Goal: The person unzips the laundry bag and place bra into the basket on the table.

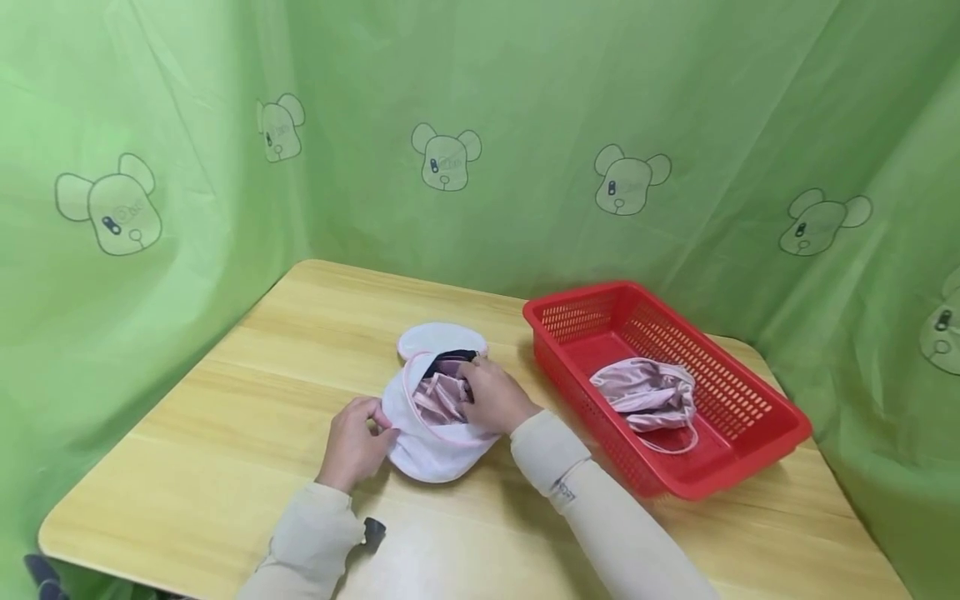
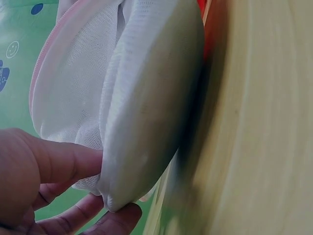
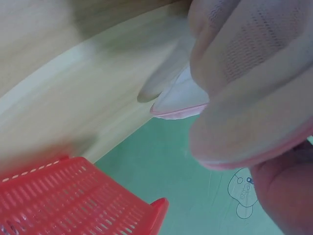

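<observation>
A rounded white mesh laundry bag [image 1: 442,454] with pink piping stands on the wooden table, its lid flap [image 1: 442,337] folded back on the far side. Through its opening show shiny pink fabric [image 1: 441,398] and something dark. At the bag's near left edge, my left hand [image 1: 356,442] pinches the mesh; the left wrist view shows thumb and fingers [image 2: 73,164] on either side of the wall. From the right, my right hand [image 1: 498,394] reaches over the rim into the opening. Its fingertips are hidden inside, so I cannot tell what they grip.
To the right stands a red perforated plastic basket [image 1: 600,408] holding a shiny pink drawstring pouch [image 1: 647,392] with a pale cord. A small black object [image 1: 373,533] shows beside the left sleeve. Green curtains [image 1: 525,225] with bear heads hang behind the table [image 1: 225,425].
</observation>
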